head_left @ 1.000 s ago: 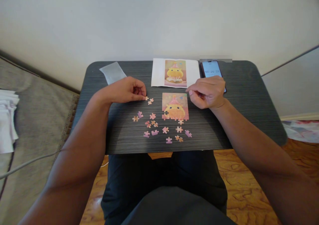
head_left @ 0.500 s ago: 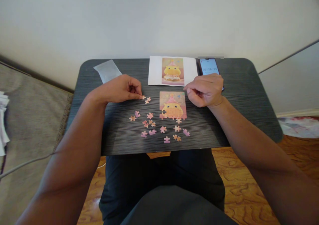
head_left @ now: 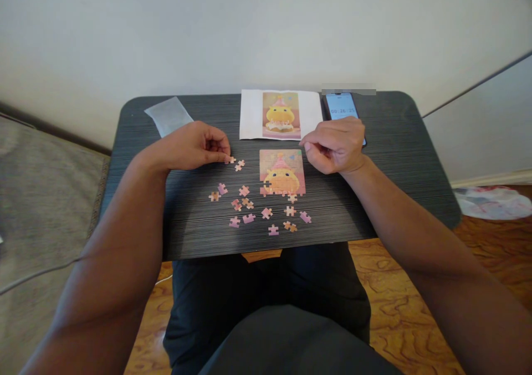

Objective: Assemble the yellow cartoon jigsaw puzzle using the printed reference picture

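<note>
A partly assembled jigsaw puzzle (head_left: 282,170) lies mid-table, showing a yellow character in a pink party hat. Its lower edge is ragged, with a dark gap at the lower left. My left hand (head_left: 201,145) is closed in a pinch on a small puzzle piece (head_left: 232,159) left of the assembled part. Close by lies another loose piece (head_left: 240,165). My right hand (head_left: 334,144) is closed, fingers curled, beside the puzzle's upper right corner; nothing shows in it. Several pink, purple and orange-brown loose pieces (head_left: 248,219) are scattered below and to the left.
Behind the puzzle lies a white sheet (head_left: 251,114) with the printed reference picture (head_left: 281,114). A phone (head_left: 341,106) showing a timer sits behind my right hand. A translucent plastic bag (head_left: 169,117) lies at the back left of the dark table (head_left: 399,142), against the wall.
The view has shifted, so everything on the table appears slightly farther left. Both hands keep nearly the same places relative to the puzzle, and the loose pieces appear unmoved.
</note>
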Demonstrator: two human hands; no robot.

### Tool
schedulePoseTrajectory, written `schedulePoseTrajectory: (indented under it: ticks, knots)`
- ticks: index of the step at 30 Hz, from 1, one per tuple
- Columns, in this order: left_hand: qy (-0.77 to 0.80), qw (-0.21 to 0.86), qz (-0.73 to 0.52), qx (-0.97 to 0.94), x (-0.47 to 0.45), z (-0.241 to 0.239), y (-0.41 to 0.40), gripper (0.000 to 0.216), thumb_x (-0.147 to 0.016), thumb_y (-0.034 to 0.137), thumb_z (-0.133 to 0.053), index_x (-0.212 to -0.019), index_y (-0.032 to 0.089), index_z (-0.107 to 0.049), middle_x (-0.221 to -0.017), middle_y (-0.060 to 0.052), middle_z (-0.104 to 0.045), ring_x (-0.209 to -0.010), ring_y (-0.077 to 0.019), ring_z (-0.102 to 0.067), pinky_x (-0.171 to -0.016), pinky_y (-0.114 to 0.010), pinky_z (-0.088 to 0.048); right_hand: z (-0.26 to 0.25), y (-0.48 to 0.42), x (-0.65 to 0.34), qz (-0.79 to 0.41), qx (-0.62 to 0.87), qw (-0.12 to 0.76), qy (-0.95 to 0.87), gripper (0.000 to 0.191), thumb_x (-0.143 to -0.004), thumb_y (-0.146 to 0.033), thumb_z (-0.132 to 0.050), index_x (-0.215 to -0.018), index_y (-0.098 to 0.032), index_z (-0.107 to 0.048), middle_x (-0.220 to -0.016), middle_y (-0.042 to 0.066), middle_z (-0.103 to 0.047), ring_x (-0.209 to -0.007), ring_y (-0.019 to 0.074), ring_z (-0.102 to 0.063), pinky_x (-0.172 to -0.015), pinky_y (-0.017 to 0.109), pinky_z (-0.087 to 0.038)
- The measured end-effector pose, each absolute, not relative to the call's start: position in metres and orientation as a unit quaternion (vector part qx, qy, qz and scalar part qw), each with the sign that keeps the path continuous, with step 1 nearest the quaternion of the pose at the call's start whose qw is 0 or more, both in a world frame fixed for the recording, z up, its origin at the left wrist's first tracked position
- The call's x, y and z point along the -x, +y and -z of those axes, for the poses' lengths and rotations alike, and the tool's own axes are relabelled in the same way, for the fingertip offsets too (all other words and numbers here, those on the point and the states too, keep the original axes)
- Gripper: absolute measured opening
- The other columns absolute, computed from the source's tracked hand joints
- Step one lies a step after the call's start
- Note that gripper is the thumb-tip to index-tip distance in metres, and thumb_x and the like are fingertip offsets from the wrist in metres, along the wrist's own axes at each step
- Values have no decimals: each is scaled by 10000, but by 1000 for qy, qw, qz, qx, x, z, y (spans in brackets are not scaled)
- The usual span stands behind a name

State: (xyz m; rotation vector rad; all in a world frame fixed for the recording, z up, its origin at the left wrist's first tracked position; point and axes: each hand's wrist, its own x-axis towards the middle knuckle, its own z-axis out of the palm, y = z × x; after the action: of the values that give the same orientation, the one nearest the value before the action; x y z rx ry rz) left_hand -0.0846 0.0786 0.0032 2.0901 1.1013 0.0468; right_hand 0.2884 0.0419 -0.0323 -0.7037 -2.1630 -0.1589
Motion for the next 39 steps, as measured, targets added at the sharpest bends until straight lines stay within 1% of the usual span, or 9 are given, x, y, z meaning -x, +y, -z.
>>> schedulePoseTrajectory:
  ticks: [4,9,13,23,28,31,34,37,39]
  knots:
    - [431,384,-21,-816,84,-5,78,321,-901,490,-766,-928,171,-780,-829,-53,-755,-746,-180,-628,-697,-312,-422,32,42,-289,58,284,408,-866,217,-938,-346,-589,-782,-240,-697,-588,-36,-573,-508,127,-509,-535,316,-352]
    - [425,391,-31,-816,84,-4,79,327,-901,488,-769,-943,164,-781,-852,-58,-769,-760,-183,-638,-706,-308,-435,27,41,-286,64,240,450,-858,161,-903,-263,-612,-772,-227,-698,-582,-50,-581,-488,111,-494,-516,298,-322]
    - [422,399,-43,-813,86,-2,80,329,-906,483,-769,-958,159,-776,-870,-57,-781,-784,-178,-650,-709,-294,-446,27,42,-286,61,237,446,-861,139,-889,-246,-629,-773,-222,-703,-585,-50,-582,-500,113,-504,-521,299,-326]
    - [436,413,-56,-797,87,-1,79,257,-903,431,-779,-945,177,-783,-880,-53,-788,-814,-172,-686,-731,-298,-477,27,41,-286,66,249,440,-860,180,-912,-269,-606,-752,-240,-685,-576,-46,-567,-499,121,-485,-514,315,-326]
    - [427,434,-84,-789,88,2,79,242,-886,393,-809,-994,182,-761,-914,-59,-796,-832,-170,-707,-721,-301,-497,31,42,-291,57,276,407,-869,202,-939,-315,-621,-759,-262,-696,-583,-23,-589,-509,146,-487,-525,348,-344]
    - [422,443,-85,-787,82,-5,75,256,-895,407,-811,-995,177,-761,-930,-64,-804,-849,-173,-721,-746,-305,-520,33,42,-291,51,295,395,-869,216,-957,-347,-610,-775,-271,-697,-584,-18,-592,-509,156,-496,-535,358,-367]
    - [419,460,-102,-776,69,-18,65,268,-890,417,-820,-975,171,-758,-922,-62,-805,-854,-178,-730,-748,-301,-531,32,41,-288,51,278,404,-870,208,-940,-335,-597,-771,-258,-692,-585,-28,-582,-504,141,-496,-529,339,-355]
    - [417,492,-140,-751,51,-30,52,241,-853,365,-853,-948,163,-763,-891,-52,-802,-814,-162,-724,-754,-293,-553,30,39,-285,48,262,400,-877,171,-907,-305,-608,-784,-244,-708,-602,-42,-578,-514,125,-501,-548,313,-355]
    - [424,498,-161,-739,38,-36,42,206,-834,322,-863,-918,155,-776,-844,-51,-791,-760,-150,-703,-705,-286,-542,28,37,-283,46,254,397,-881,144,-888,-279,-621,-791,-237,-720,-613,-47,-584,-531,121,-509,-565,300,-354]
